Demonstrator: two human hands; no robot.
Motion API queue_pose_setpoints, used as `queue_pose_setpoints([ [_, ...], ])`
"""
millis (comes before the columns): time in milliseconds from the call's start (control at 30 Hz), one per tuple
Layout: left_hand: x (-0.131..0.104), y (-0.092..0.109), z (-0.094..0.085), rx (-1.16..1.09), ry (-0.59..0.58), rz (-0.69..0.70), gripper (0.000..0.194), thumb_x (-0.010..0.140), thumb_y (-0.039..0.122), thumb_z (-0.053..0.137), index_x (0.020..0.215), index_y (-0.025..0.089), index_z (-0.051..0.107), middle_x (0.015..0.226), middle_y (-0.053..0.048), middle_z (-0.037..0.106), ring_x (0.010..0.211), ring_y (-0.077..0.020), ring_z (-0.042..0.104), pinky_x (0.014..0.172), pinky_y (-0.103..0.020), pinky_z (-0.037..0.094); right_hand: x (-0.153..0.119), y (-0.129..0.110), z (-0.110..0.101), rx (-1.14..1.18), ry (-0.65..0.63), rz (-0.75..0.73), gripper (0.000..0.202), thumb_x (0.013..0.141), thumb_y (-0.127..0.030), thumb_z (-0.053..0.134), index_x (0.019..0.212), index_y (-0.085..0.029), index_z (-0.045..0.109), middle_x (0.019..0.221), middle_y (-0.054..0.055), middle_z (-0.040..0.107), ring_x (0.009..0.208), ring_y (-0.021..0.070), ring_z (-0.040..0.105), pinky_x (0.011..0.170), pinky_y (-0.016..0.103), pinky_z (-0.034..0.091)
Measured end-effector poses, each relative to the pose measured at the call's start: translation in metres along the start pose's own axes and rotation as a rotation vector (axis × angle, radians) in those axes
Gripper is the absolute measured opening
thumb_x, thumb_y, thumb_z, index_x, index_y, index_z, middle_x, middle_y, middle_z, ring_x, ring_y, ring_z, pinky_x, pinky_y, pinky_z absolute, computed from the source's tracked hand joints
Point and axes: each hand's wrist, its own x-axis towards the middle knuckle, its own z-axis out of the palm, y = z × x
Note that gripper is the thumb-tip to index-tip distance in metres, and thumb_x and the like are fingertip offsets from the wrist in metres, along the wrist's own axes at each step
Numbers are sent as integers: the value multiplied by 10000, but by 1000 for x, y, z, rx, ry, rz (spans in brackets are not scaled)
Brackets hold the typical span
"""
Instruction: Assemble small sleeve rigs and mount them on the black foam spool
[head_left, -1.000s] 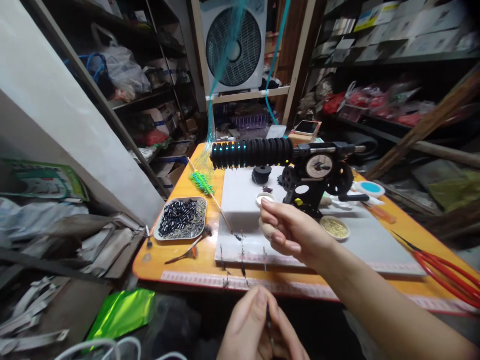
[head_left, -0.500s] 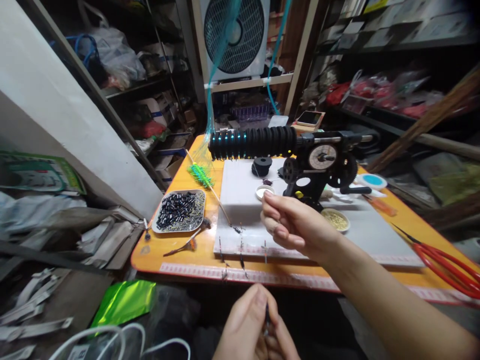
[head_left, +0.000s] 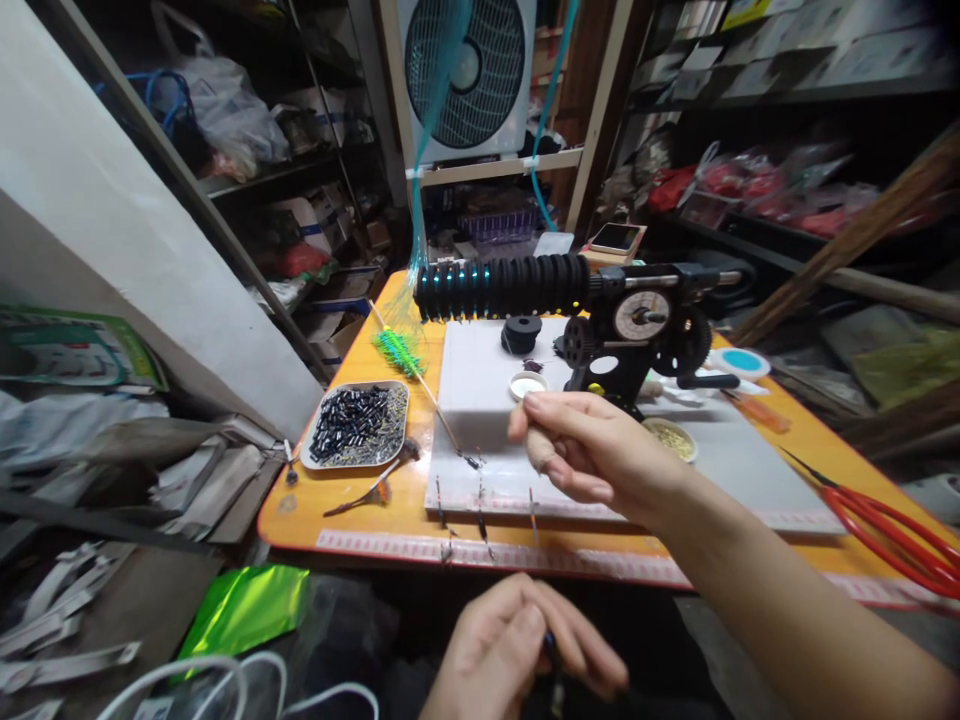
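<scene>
- Dark slim piece (head_left: pixel 553 656), partly hidden, sits in my left hand (head_left: pixel 499 645), low in the head view, in front of the front edge of the bench (head_left: pixel 300 515).
- I have that hand's thumb closed against the curled forefinger around the piece; the other fingers reach loosely toward the right.
- My right forearm slants in from the lower right corner, over the bench's front edge.
- Its right hand (head_left: pixel 585 445) hangs above the near half of the white board (head_left: pixel 772 490), knuckles up, fingers bent.
- Thumb and forefinger tips there meet in a pinch, seen just below the small white dish (head_left: pixel 511 387); I cannot tell whether they grip anything fine.
</scene>
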Motion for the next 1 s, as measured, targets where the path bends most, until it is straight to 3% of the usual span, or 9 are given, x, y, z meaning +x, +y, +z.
queue_pose_setpoints([
  [100,12,18,6,27,-60,115,335,874,357,617,1082,105,692,878,-112,757,811,-210,699,798,-318,510,-7,-8,5,-123,10,-38,261,904,-365,610,989,-134,701,459,-43,576,259,3,292,271,102,166],
  [167,19,28,8,66,-50,111,460,933,392,516,1320,144,536,841,-102,760,685,-209,716,704,-339,542,-11,-13,8,-213,3,-47,303,915,-388,592,1060,-148,706,445,-53,559,255,9,286,265,109,180],
  [233,25,36,11,193,5,114,459,988,417,382,1369,169,450,772,-90,746,544,-190,694,572,-308,538,-13,-17,10,-259,-3,-49,319,918,-403,584,1075,-155,711,437,-58,549,252,11,288,262,112,187],
  [400,29,45,20,564,80,70,498,991,508,294,1067,133,613,588,-24,632,338,-82,532,360,-162,373,-11,-16,12,-211,-14,-14,304,903,-410,603,1036,-164,721,441,-59,566,243,6,302,269,110,207],
  [500,28,46,22,654,125,64,508,964,566,329,955,145,614,519,13,571,287,-56,442,305,-149,275,-12,-12,11,-96,-55,27,285,895,-390,604,1008,-156,720,416,-63,560,225,5,298,270,110,192],
  [600,28,43,19,685,153,102,476,965,552,355,871,155,602,511,22,557,297,-52,431,311,-154,263,-13,-6,11,89,-123,101,290,880,-405,584,961,-152,701,455,-32,618,209,9,331,271,113,216],
  [733,29,31,12,582,188,122,452,966,512,411,714,163,549,473,32,534,306,-35,401,319,-137,262,-10,4,20,276,-34,155,384,832,-467,598,603,-182,478,501,-8,643,218,34,414,221,105,185],
  [833,28,21,9,365,209,106,473,914,563,487,654,170,528,386,54,501,250,-22,304,269,-119,202,-4,12,31,323,57,99,462,805,-457,624,547,-198,341,422,-69,544,201,17,364,207,90,176],
  [1000,23,13,5,119,168,94,429,908,496,543,631,169,522,337,67,485,214,-18,262,250,-111,183,4,19,37,368,133,59,477,751,-435,664,527,-206,311,381,-88,489,183,14,320,191,93,162],
])
